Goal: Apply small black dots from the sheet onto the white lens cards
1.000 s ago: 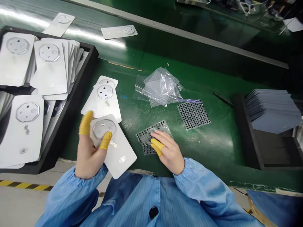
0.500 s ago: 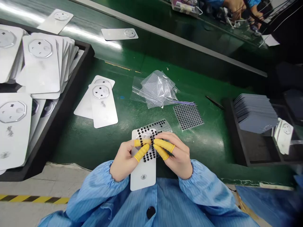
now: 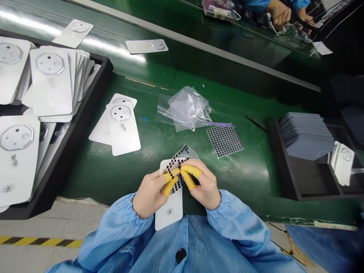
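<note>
My left hand [image 3: 148,194], with yellow finger cots on thumb and forefinger, is closed on a clear sheet of black dots [image 3: 185,152]. From the other side my right hand [image 3: 205,185] pinches at the same sheet, its yellow-capped fingertips meeting the left ones. Whether a single dot is between the right fingertips is too small to tell. Under the sheet and hands lies a white plate [image 3: 170,219] with rounded corners and a small grey mark near its lower end. Its upper part is mostly covered.
A second dotted sheet [image 3: 225,140], purple tweezers [image 3: 218,124] and clear plastic bags [image 3: 187,108] lie ahead. White plates [image 3: 125,131] overlap at left beside a black tray [image 3: 93,89] of more plates. Right stands a bin [image 3: 292,185] with grey plates [image 3: 308,136]. A co-worker's hand [image 3: 280,13] shows far off.
My right hand has shifted left, closer to my left hand. The dotted sheet in my fingers is tilted and bent more, and the plate beneath has moved slightly left.
</note>
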Available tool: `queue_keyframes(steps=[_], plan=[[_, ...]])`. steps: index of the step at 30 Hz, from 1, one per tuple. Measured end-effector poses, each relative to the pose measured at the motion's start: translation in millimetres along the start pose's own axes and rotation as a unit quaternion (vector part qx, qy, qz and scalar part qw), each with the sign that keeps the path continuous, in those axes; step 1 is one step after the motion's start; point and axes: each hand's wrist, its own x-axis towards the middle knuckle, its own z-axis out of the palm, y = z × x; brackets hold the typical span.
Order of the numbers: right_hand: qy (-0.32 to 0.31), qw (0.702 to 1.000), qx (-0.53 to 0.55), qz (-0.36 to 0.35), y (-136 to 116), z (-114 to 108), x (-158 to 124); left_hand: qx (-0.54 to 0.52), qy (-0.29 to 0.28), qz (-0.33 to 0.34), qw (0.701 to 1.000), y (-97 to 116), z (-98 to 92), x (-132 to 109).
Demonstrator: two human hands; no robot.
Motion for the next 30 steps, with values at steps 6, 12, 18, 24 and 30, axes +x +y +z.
queue_keyframes(steps=[6,12,18,24,30], plan=[[-0.010,0.999,-0.020,0.044,10.3,11.0,-5.8,-0.017,-0.031,-0.010,0.999,-11.8,-3.0,7.5],[-0.008,0.997,-0.013,0.072,13.7,12.5,-4.2,-0.056,-0.058,-0.042,0.996,-12.7,-5.1,13.5],[0.017,0.996,-0.032,0.082,21.9,12.8,-2.7,-0.128,-0.070,-0.130,0.981,-16.8,-24.5,16.8],[0.058,0.996,-0.068,0.014,7.0,3.9,1.4,-0.252,0.160,-0.280,0.912,-5.6,-62.6,-5.4],[0.034,0.997,-0.053,-0.041,-35.0,-3.8,27.2,-0.263,0.146,-0.226,0.927,49.2,-44.3,0.8]])
